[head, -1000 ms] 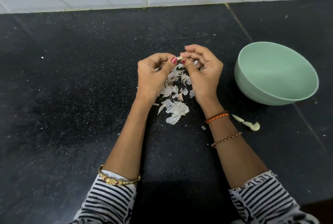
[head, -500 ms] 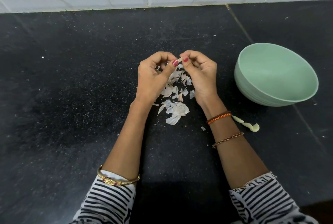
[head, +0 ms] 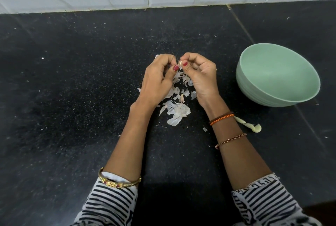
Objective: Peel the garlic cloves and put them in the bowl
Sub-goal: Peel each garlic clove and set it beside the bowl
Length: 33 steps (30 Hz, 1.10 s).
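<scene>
Pointing up between both thumbs, garlic clove (head: 180, 63), long axis near-upright.

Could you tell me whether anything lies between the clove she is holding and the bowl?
Nothing visible does. The clove is pinched between both hands; only the right hand itself and bare counter separate it from the bowl.

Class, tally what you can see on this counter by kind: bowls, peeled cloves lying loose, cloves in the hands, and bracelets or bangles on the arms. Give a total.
Green bowl: 1
Peeled cloves on the counter: 2
Clove being peeled: 1
Bracelets and bangles: 3
Total: 7
</scene>
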Motion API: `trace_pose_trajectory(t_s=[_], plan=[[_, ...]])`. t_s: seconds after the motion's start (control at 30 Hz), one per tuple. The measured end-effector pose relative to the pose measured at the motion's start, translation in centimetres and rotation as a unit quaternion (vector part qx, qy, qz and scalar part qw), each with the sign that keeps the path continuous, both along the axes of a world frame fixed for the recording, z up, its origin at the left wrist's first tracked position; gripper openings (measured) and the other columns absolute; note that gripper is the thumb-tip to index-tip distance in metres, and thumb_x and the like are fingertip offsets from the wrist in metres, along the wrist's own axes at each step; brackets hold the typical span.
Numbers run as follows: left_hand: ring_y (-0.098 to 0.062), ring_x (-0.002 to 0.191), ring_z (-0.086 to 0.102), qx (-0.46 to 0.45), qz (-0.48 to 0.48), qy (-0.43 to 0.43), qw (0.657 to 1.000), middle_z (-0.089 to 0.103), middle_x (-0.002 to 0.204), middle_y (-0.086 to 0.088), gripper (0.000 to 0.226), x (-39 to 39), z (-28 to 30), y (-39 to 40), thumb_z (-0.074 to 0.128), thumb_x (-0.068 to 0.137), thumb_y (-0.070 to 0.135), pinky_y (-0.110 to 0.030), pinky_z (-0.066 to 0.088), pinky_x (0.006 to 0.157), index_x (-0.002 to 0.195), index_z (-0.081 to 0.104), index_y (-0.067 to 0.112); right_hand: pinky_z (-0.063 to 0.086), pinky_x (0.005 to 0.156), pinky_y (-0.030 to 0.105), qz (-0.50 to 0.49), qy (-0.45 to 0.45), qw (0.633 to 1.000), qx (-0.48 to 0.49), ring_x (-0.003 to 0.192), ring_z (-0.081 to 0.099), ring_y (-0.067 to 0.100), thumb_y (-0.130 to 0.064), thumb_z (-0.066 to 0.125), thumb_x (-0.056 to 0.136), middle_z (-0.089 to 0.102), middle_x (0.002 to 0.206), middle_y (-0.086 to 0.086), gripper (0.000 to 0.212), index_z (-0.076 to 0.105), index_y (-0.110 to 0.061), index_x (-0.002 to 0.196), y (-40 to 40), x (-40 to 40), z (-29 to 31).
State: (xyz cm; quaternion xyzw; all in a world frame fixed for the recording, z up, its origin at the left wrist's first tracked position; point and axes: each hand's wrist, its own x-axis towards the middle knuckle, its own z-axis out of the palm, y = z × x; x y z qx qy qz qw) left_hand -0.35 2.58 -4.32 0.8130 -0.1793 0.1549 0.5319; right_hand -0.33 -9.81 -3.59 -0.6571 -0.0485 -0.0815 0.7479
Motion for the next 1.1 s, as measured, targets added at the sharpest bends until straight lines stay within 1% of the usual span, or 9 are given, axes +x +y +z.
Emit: trace_pose_trajectory(t_s=[0.13, 0.23, 0.37, 0.5, 0.6, 0.77, 0.97, 1.03, 1.1], plan=[[-0.001, 0.065, 0.042, -0.064, -0.018, 0.027, 0.997, 0.048, 0.08, 0.01, 0.004, 0.1, 0.2, -0.2, 0.051, 0.087, 0.016, -0.014, 0.036, 0.058, 0.084, 0.051, 0.019, 0.051, 0.076, 0.019, 0.003, 0.013, 0.999, 0.029, 0.076, 0.062, 0.003, 0.008, 0.056, 0.085, 0.067, 0.073, -0.008, 0.022, 0.062, -0.013, 0.081, 0.0, 0.0, 0.0], [0.001, 0.063, 0.044, -0.089, -0.023, 0.015, 0.996, 0.049, 0.082, 0.013, 0.013, 0.0, 0.3, -0.1, 0.058, 0.085, 0.016, -0.011, 0.037, 0.056, 0.087, 0.051, 0.027, 0.052, 0.076, 0.021, 0.005, 0.013, 0.999, 0.035, 0.077, 0.065, 0.006, 0.008, 0.056, 0.085, 0.069, 0.072, -0.007, 0.022, 0.062, -0.013, 0.082, -0.1, 0.0, 0.0], [-0.003, 0.072, 0.047, -0.06, -0.005, -0.037, 0.998, 0.049, 0.086, 0.012, 0.008, 0.1, 0.0, 0.0, 0.061, 0.086, 0.013, -0.014, 0.042, 0.063, 0.088, 0.053, 0.017, 0.053, 0.08, 0.024, 0.002, 0.014, 1.0, 0.026, 0.081, 0.064, 0.013, 0.008, 0.058, 0.084, 0.067, 0.079, -0.002, 0.022, 0.064, -0.014, 0.08, 0.0, -0.1, 0.1], [-0.001, 0.071, 0.046, -0.043, 0.008, -0.072, 0.996, 0.047, 0.086, 0.014, 0.008, 0.3, -0.1, 0.2, 0.064, 0.084, 0.011, -0.012, 0.04, 0.063, 0.087, 0.056, 0.012, 0.052, 0.074, 0.02, -0.007, 0.018, 1.0, 0.013, 0.075, 0.063, 0.005, 0.008, 0.058, 0.084, 0.067, 0.076, -0.005, 0.022, 0.064, -0.013, 0.08, -0.2, -0.1, 0.2], [-0.002, 0.074, 0.047, -0.029, 0.01, -0.081, 0.996, 0.048, 0.086, 0.012, 0.007, 0.4, -0.2, 0.3, 0.063, 0.085, 0.011, -0.013, 0.041, 0.066, 0.088, 0.06, 0.005, 0.053, 0.075, 0.02, -0.008, 0.02, 1.0, 0.006, 0.075, 0.064, 0.005, 0.007, 0.058, 0.084, 0.067, 0.075, -0.006, 0.021, 0.064, -0.013, 0.08, -0.1, -0.2, 0.2], [0.004, 0.079, 0.047, -0.017, 0.025, -0.09, 0.996, 0.049, 0.085, 0.01, 0.012, 0.4, -0.3, 0.2, 0.059, 0.085, 0.015, -0.012, 0.039, 0.072, 0.086, 0.06, 0.004, 0.053, 0.077, 0.021, 0.004, 0.015, 1.0, 0.01, 0.076, 0.062, 0.007, 0.005, 0.058, 0.085, 0.064, 0.078, -0.002, 0.018, 0.062, -0.012, 0.08, 0.0, -0.4, 0.5], [0.001, 0.071, 0.046, 0.01, 0.041, -0.08, 0.996, 0.048, 0.082, 0.013, 0.014, 0.4, -0.5, 0.6, 0.06, 0.084, 0.021, -0.015, 0.04, 0.065, 0.082, 0.062, 0.007, 0.051, 0.073, 0.019, -0.007, -0.001, 1.0, -0.03, 0.075, 0.059, 0.008, 0.005, 0.056, 0.087, 0.061, 0.078, 0.001, 0.019, 0.06, -0.012, 0.079, 0.3, -0.6, 0.5], [-0.001, 0.07, 0.046, 0.01, 0.027, -0.049, 0.998, 0.049, 0.08, 0.014, 0.009, 0.5, -0.5, 0.9, 0.063, 0.083, 0.018, -0.015, 0.04, 0.065, 0.081, 0.061, 0.01, 0.051, 0.071, 0.019, -0.006, -0.003, 0.999, -0.045, 0.074, 0.058, 0.011, 0.005, 0.056, 0.087, 0.061, 0.077, 0.001, 0.02, 0.06, -0.013, 0.078, 0.4, -0.7, 0.4], [0.0, 0.072, 0.047, -0.005, -0.008, -0.003, 1.0, 0.049, 0.079, 0.012, 0.004, 0.3, -0.3, 1.1, 0.063, 0.082, 0.013, -0.013, 0.04, 0.067, 0.079, 0.06, 0.013, 0.05, 0.069, 0.017, 0.005, -0.003, 0.999, -0.054, 0.072, 0.058, 0.006, 0.004, 0.056, 0.087, 0.061, 0.076, 0.0, 0.021, 0.06, -0.013, 0.078, 0.3, -0.7, 0.5]])
